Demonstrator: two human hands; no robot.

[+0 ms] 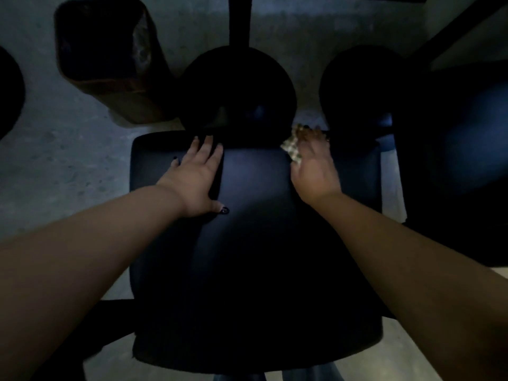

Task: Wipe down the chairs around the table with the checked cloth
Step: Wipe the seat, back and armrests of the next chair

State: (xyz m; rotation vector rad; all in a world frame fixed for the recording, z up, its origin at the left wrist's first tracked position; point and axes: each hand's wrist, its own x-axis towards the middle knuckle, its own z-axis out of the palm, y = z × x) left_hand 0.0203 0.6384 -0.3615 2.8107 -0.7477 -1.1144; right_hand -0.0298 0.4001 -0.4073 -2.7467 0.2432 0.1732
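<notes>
We note dim light, head view looking straight down on a dark padded chair (255,215), which we take as landmark. Left hand (196,178) lies palm-down on the chair's padded surface, left of its middle; fingers (204,147) straight and slightly spread, tips reaching the chair's far edge, thumb out toward the near side, holding nothing. Right hand (313,166) sits at the chair's far right part, fingers curled over and gripping the checked cloth (292,148); the cloth shows as a bunched pale patch under and left of the fingers, against the chair's far edge. How much of the cloth touches the padding we cannot tell. Beyond the chair's far edge: a round dark base (237,89) with a post rising from it. Far left of the chair, on the grey floor (55,149), stands a brown bin (110,64) with a liner. Right of the chair, just beside it, a second dark chair (453,138).
</notes>
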